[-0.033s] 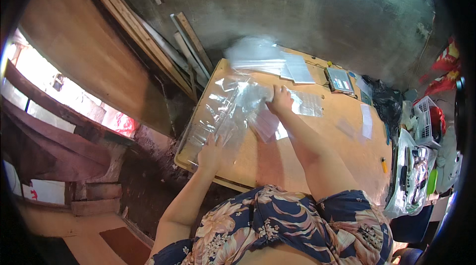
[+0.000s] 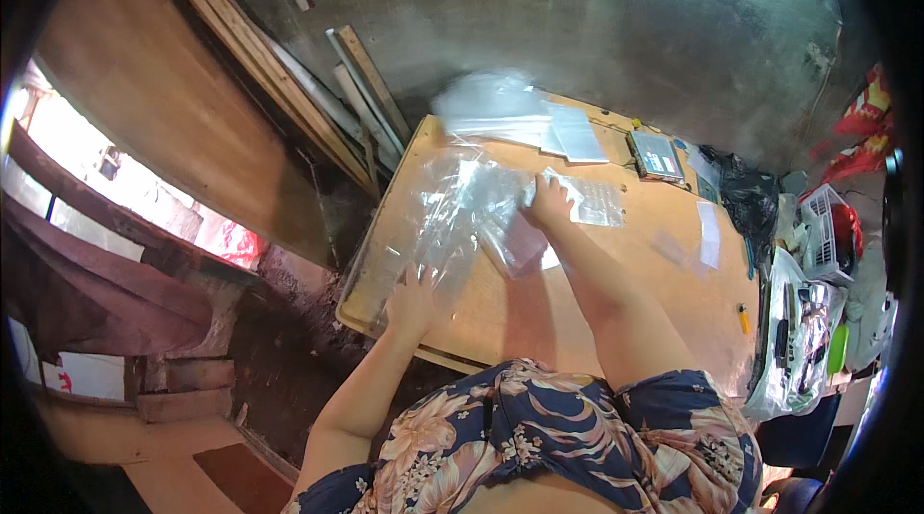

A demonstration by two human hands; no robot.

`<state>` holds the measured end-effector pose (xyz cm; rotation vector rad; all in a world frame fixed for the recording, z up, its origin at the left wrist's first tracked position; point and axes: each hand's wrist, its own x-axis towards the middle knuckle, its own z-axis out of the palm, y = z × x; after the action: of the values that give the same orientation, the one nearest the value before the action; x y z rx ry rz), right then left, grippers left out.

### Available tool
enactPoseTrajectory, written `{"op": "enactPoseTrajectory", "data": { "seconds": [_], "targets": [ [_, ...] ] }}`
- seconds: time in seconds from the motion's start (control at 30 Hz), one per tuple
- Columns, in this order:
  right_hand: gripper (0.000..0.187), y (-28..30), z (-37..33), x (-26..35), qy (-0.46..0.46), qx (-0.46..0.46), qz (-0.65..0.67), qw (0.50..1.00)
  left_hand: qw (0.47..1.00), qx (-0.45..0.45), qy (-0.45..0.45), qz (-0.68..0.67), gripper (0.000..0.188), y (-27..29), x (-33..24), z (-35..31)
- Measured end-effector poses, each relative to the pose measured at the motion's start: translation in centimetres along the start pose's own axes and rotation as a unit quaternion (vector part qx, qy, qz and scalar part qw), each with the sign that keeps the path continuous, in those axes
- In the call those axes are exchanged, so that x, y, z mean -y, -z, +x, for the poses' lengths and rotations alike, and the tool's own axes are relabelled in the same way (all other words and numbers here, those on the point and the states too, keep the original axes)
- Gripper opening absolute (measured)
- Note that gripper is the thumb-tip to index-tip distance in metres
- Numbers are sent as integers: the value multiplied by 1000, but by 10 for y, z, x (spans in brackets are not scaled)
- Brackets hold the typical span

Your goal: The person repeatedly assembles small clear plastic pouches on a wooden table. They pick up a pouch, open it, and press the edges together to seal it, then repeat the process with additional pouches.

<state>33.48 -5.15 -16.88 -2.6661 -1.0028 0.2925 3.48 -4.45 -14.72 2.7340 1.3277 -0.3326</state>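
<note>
Clear plastic bags or sheets, shiny and creased, lie over the left part of the wooden table. My left hand rests on the near edge of this plastic with its fingers stretched out. Farther up and to the right, my right hand lies on more plastic, its fingers apart and pointing away from me. Beneath and beside that hand are a pale pinkish packet and a clear ridged sheet. Whether any layer is pinched under the fingertips is too small to tell.
Stacked clear plastic sits at the table's far edge, near a small dark-framed box. To the right are a white slip, an orange lighter-like object, a black bag and a white basket. Wooden planks lean at left.
My right hand has shifted slightly right and toward me, its fingers less curled. The plastic between the hands has changed its folds. My left hand stays nearly in place.
</note>
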Motion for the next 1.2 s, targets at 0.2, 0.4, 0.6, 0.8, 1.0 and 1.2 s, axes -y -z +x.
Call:
{"op": "enactPoseTrajectory", "data": {
  "seconds": [0.2,0.4,0.6,0.8,1.0,1.2],
  "targets": [
    [30,-23,-22,-74,113,31,27,993,996,64,21,-62,56,17,-25,4],
    [14,-33,-35,-117,209,-78,104,969,944,159,93,-275,55,12,3,75],
    [12,14,-45,-149,-6,-6,264,964,971,81,18,-225,57,8,26,80],
    [27,94,-64,-172,-112,-15,585,803,995,38,86,-33,79,9,-6,50],
    [32,172,-97,-178,-49,-51,646,760,991,-64,115,-36,78,-3,-6,55],
    [34,208,-131,-175,68,95,640,759,886,-191,-223,-357,84,62,-110,38]
  ]
}}
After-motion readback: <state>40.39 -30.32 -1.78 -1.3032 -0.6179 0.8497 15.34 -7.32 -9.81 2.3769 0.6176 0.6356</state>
